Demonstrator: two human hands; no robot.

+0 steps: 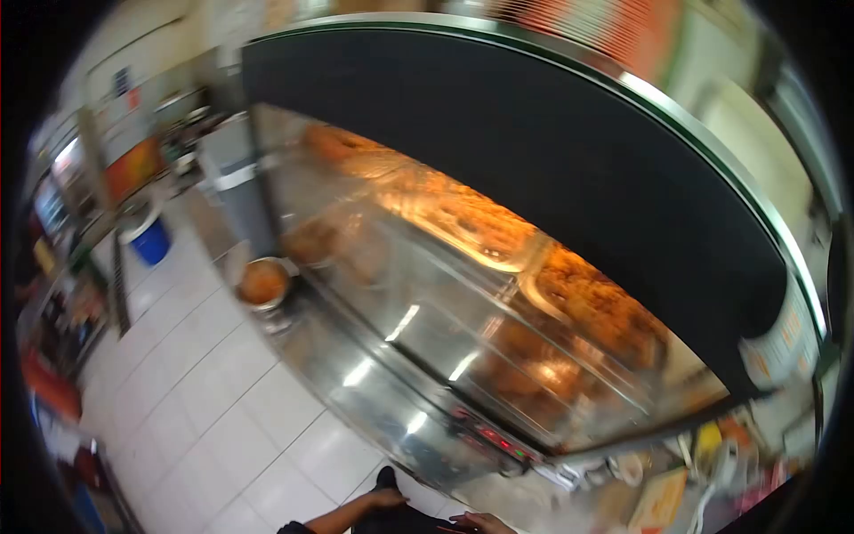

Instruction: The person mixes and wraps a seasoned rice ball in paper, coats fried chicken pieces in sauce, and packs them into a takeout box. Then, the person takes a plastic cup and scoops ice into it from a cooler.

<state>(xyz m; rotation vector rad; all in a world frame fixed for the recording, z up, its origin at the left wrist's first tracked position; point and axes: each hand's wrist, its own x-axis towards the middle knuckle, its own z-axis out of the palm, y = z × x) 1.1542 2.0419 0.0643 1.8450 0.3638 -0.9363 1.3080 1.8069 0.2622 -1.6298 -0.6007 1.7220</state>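
My left hand (389, 499) is low at the bottom edge of the head view, in front of my dark clothing (405, 519). Its fingers are too blurred to make out. Just to the right, partly cut off by the frame, is my right hand (485, 522), also close to my body. I see no object in either hand, but blur hides how the fingers lie. Ahead of both stands a heated food display case (391, 343) with a steel ledge. Behind its glass are metal trays (507, 264) of orange-brown food (471, 218), lit warmly.
On the ledge's far left sits a metal bowl (264, 283) of orange food. A blue bucket (149, 242) stands on the white tiled floor (205, 383). A yellow-orange box (658, 500) and other items crowd the counter at right. Shelves and goods line the left side.
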